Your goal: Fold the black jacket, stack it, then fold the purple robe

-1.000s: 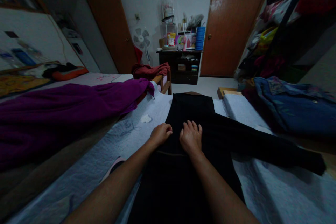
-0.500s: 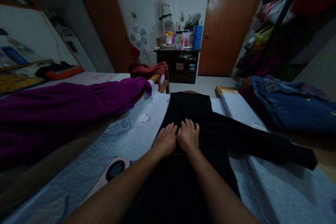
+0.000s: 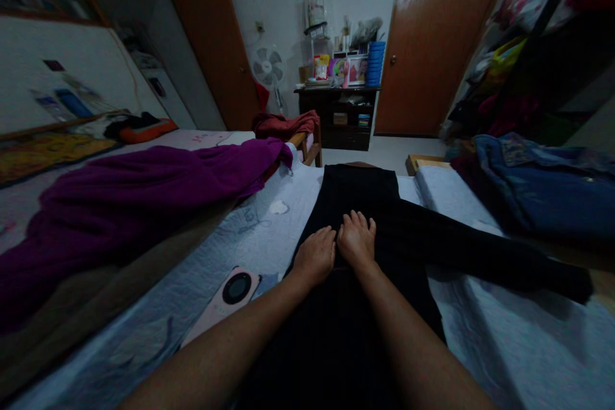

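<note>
A black long-sleeved garment (image 3: 365, 186) lies spread on the pale quilted sheet (image 3: 269, 240), one sleeve (image 3: 485, 246) stretched out to the right. My left hand (image 3: 314, 256) rests palm down on its upper part, fingers slightly bent and close together. Just beside it, my right hand (image 3: 356, 238) lies palm down on the same cloth with its fingers apart. Neither hand visibly lifts any fabric. Left of my left forearm, a pink phone (image 3: 223, 301) with a round black camera ring lies on the sheet.
A purple cloth (image 3: 158, 186) drapes along the left side. Folded denim clothing (image 3: 542, 189) is piled at the right. Beyond the bed stand a dark cabinet (image 3: 331, 118) loaded with items, a white fan (image 3: 269, 67) and a brown door (image 3: 432, 45).
The view has turned a little to the left, so the scene sits farther right and more of the phone shows. Both hands remain on the black garment, having barely shifted.
</note>
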{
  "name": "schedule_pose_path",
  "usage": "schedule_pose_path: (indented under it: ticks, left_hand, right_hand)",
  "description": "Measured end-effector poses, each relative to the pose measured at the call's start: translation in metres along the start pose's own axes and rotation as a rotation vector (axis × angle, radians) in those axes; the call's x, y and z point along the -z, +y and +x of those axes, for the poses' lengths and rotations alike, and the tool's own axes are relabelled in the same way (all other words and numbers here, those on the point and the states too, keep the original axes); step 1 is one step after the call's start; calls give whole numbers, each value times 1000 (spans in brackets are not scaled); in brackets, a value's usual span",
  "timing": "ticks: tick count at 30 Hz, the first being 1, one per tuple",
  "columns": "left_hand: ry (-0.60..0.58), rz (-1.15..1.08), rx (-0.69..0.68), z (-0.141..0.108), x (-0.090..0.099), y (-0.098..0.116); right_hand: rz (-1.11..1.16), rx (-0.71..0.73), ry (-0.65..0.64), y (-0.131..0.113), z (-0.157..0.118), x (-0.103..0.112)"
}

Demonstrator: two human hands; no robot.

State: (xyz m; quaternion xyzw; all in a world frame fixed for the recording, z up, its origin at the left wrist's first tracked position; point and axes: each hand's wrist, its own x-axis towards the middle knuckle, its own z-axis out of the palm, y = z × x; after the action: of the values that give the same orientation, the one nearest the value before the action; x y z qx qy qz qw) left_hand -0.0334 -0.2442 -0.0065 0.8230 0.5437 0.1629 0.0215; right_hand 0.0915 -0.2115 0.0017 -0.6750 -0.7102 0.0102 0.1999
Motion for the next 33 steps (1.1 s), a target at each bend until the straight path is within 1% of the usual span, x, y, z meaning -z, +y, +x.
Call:
schedule_pose_path:
  ticks: [4,8,11,13,17,19,22,24,27,29,31,33]
  left_hand:
    - [-47,43,8,-20,5,4]
    - [-146,64,21,-40,14,10]
    - [-165,44,38,-52,24,13]
    - [-210,-20,40,-53,33,11]
    - [-374,-245,17,-42,54,-4]
    - [-400,-296,-14,-37,59,-11]
    - [-368,-247,-68,-39,54,-14]
    - [-302,-166,-78,-48,45,-10]
    - [-188,-54,-54,-63,31,-1]
    - [-147,-14,-43,-69,25,2]
    - [-126,6,-43,-70,21,4]
    - [-112,16,-41,-70,19,4]
  right_hand:
    - [-2,4,26,0,-1,-1]
    - [-5,18,48,0,-2,-1]
    - [-7,14,53,0,-3,-1]
    - [-9,13,57,0,-3,-1]
    - [-21,20,62,0,-3,-2]
    - [-30,22,56,-1,-3,-1]
    - [-38,22,43,-2,-3,1]
    - [-41,13,34,-2,-4,2]
    - [-50,13,9,-1,-5,2]
    - [-71,24,-21,-1,-4,3]
    - [-101,28,-89,-2,-3,7]
    - [-125,19,-203,-3,-1,12]
